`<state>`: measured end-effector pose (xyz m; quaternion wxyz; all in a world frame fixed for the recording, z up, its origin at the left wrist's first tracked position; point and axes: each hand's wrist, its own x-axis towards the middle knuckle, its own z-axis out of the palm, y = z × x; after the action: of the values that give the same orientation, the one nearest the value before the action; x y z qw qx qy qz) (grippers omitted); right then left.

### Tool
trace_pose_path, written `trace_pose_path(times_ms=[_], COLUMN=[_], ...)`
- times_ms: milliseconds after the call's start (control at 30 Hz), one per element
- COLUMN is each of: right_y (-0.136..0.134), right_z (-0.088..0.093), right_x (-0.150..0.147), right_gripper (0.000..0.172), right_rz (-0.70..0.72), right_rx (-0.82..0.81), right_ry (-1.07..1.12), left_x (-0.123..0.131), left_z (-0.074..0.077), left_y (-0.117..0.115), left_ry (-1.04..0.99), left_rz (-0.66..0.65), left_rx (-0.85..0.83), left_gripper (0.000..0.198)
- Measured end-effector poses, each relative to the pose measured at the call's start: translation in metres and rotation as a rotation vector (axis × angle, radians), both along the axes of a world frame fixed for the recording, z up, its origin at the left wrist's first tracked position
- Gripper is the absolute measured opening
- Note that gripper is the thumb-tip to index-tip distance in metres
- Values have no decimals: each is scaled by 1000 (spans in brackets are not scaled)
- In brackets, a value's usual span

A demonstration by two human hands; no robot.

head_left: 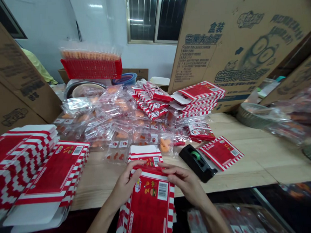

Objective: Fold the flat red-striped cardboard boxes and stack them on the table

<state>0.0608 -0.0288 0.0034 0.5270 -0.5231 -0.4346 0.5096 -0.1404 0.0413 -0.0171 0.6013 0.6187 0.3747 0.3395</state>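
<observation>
A red and white striped carton [151, 215] with a barcode is held between my two hands at the table's front edge. My left hand [126, 183] grips its upper left corner, thumb on the printed face. At the upper right corner, the fingers of my right hand [184, 181] close on the carton's top edge. Just behind lies another red and white carton [144, 153], its white flap showing. A black tape dispenser [197, 163] with a green core stands to the right of my right hand. Clear packets with orange pieces [165, 144] lie beyond the cartons.
Flat cartons [23, 149] are stacked at the left. More cartons [199, 96] are piled at the back right, and one carton [222, 153] lies by the dispenser. Large cardboard boxes [235, 48] stand on both sides. A red basket [91, 68] rises behind the heap of packets.
</observation>
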Motion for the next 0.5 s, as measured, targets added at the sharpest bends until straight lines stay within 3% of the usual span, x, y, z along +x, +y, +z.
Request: trace_pose_path(times_ms=[133,300,400,500], right_y=[-2,-8,-17,-26], right_z=[-3,-27,-43,-53], right_x=[16,106,158,182], right_gripper=[24,21,24,24], right_rz=[42,-414,-427,-355], right_rx=[30,-100,-284,-417], right_ry=[-158,-434,-460,-420], left_x=[0,-3,-3,1], left_z=[5,12,14,12], left_y=[6,19,25,26], left_ry=[49,107,135,148], left_rz=[-38,-53,-83,-105], left_rx=[21,33,39,61], left_gripper=[15,12,12,10])
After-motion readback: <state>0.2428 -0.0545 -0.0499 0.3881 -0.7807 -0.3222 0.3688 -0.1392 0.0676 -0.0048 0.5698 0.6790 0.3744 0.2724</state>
